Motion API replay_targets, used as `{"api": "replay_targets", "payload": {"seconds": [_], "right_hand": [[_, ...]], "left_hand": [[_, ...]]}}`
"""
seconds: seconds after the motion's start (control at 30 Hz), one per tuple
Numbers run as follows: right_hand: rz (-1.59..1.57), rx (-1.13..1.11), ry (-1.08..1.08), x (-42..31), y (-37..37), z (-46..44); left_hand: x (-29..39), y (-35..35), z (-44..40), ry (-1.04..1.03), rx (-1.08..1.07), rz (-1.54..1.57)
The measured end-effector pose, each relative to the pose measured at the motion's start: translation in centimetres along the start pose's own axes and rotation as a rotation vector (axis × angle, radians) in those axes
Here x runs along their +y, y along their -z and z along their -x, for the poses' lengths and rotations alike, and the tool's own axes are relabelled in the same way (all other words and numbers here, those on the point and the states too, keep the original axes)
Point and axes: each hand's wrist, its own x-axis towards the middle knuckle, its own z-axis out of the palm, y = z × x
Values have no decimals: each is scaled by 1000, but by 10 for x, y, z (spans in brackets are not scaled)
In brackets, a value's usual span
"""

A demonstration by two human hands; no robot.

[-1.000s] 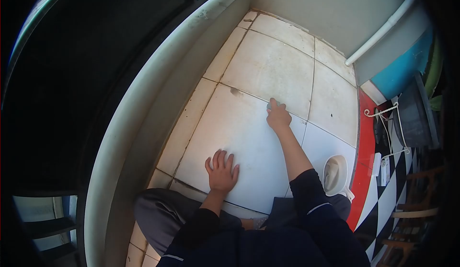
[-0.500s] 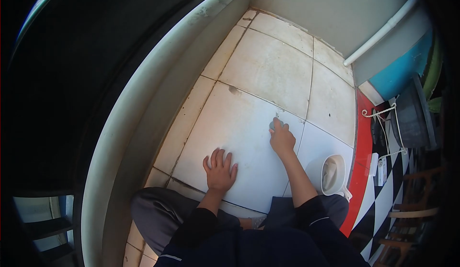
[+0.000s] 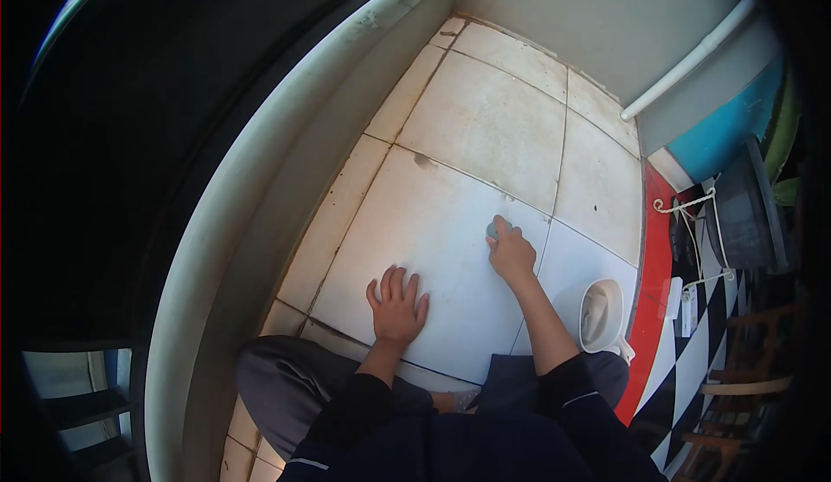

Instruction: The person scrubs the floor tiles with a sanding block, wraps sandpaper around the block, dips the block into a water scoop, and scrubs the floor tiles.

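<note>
A person sits with legs folded on a floor of pale tiles, the right hand (image 3: 512, 255) gripping a small blue-grey pad (image 3: 492, 232), fingers bent over it and the index finger stretched along its top. The pad rests on the large white tile (image 3: 441, 257) in front of the person, a little short of the joint at that tile's far edge. One second earlier, hand and pad were farther out, at the joint itself; they have since been drawn back toward the body, and a small smear (image 3: 509, 197) shows near the joint, just beyond the pad. Compared with half a second ago, the right hand has barely shifted, though the pad now shows on both sides of the index finger. The left hand (image 3: 396, 313), empty, lies palm down on the same tile with fingers spread, its place on the tile unchanged across the frames. A white dipper (image 3: 611, 326) stands beside the right knee, something pale inside it, where it also stood earlier. A dark stain (image 3: 422, 161) marks the large tile's far left corner. To the right runs a red strip (image 3: 655, 283) of floor; to the left, a low wall (image 3: 238, 166).
</note>
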Motion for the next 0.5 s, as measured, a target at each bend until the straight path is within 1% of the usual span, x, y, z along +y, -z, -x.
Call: {"api": "replay_targets", "payload": {"seconds": [0.03, 0.1, 0.17, 0.23, 0.33, 0.4, 0.5], "right_hand": [[-3, -7, 0, 0, 0, -15], [13, 64, -88, -1, 4, -48], [20, 59, -122, -2, 7, -80], [27, 49, -148, -4, 7, -87], [12, 22, -103, -1, 4, -68], [-12, 9, -48, -4, 1, -28], [-5, -31, -32, -16, 0, 21]], "left_hand": [[1, -1, 0, 1, -1, -1], [3, 0, -2, -3, 7, -6], [3, 1, -2, 4, -16, -14], [2, 1, -3, 7, -8, -16], [3, 1, -2, 4, 1, 0], [2, 1, -1, 9, -2, 7], [3, 1, -2, -3, 18, 16]]}}
